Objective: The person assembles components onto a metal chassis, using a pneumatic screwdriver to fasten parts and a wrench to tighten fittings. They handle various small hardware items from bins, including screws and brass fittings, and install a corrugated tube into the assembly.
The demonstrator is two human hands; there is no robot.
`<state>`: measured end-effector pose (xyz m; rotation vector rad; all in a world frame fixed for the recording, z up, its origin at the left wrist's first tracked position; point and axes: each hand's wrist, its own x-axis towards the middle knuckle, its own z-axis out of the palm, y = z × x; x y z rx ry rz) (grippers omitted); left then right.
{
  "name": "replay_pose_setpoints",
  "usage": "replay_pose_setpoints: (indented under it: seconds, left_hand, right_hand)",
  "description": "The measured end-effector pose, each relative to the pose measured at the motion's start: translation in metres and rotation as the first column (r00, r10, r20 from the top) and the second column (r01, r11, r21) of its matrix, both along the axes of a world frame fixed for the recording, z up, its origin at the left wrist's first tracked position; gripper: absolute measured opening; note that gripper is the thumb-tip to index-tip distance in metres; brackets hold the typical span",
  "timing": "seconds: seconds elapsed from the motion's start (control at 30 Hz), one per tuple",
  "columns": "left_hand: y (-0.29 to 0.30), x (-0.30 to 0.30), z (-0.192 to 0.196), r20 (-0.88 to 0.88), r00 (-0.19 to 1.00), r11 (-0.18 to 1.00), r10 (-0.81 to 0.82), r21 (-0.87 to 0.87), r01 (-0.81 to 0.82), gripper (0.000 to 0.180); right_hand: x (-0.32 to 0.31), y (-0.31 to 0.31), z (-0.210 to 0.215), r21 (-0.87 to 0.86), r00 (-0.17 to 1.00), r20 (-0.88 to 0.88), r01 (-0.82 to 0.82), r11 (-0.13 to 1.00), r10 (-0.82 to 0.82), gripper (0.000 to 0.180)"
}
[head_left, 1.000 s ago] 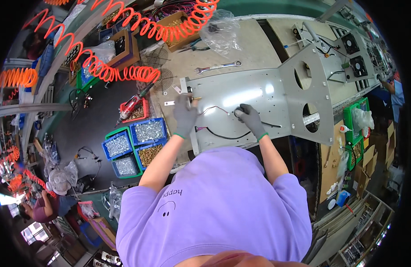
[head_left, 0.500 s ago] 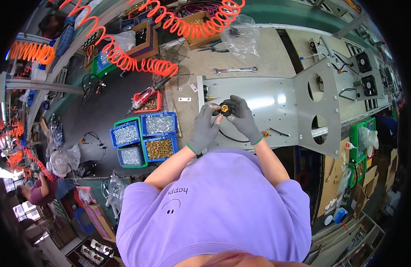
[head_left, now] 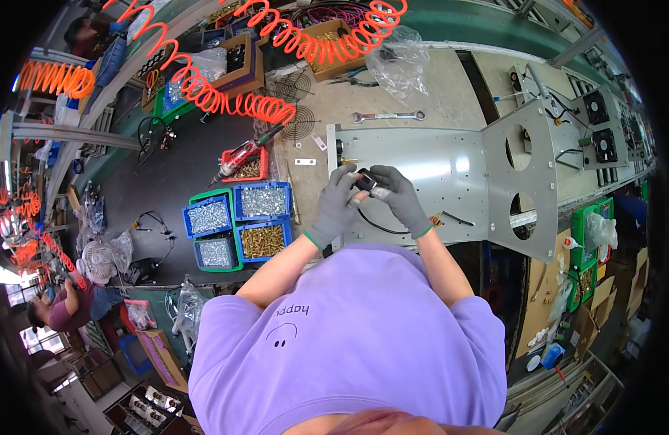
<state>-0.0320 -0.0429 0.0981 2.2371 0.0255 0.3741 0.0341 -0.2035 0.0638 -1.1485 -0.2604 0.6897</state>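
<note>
Both my gloved hands meet over a grey sheet-metal panel. Between them is a small black part, its dark side now facing up. The fingers of my left hand are closed on its left side. My right hand grips it from the right, thumb and fingers bent around it. On the panel below the hands lies a black cable. A brass-coloured pin sticks out at the panel's left end, just beyond my left fingers.
Blue bins of screws and brass bolts stand at left. A red power screwdriver on an orange coiled hose rests over a red tray. A wrench lies behind the panel. Another person is far left.
The black part has been turned in my fingers: its brass-coloured centre faced up before, and a dark side shows now. Both hands stay in nearly the same place.
</note>
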Motion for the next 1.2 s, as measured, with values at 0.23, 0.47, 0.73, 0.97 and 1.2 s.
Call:
replay_pose_setpoints:
  seconds: [0.23,0.47,0.73,0.97,1.2]
  left_hand:
    - [0.003,-0.002,-0.008,-0.161,0.983,0.978,0.093,-0.169,-0.12,0.03]
    - [0.007,-0.002,-0.017,-0.378,0.918,0.88,0.12,-0.388,-0.274,0.023]
    - [0.014,0.001,-0.028,-0.269,0.941,0.854,0.206,-0.419,-0.307,0.022]
    - [0.023,0.0,-0.01,-0.404,0.893,0.876,0.199,-0.335,-0.347,0.024]
    - [0.02,-0.003,-0.016,-0.389,0.896,0.825,0.213,-0.419,-0.378,0.025]
  right_hand:
    - [-0.007,0.018,0.007,-0.398,0.993,-0.113,-0.075,0.914,0.033,0.03]
    - [-0.021,0.038,-0.011,-0.316,0.826,0.551,0.343,0.884,-0.123,0.027]
    - [-0.003,0.031,0.025,-0.498,0.994,0.01,-0.087,0.863,0.106,0.038]
    - [-0.008,0.037,0.015,-0.378,0.879,0.471,0.273,0.885,-0.07,0.036]
    - [-0.009,0.043,0.01,-0.32,0.825,0.566,0.214,0.923,0.005,0.044]
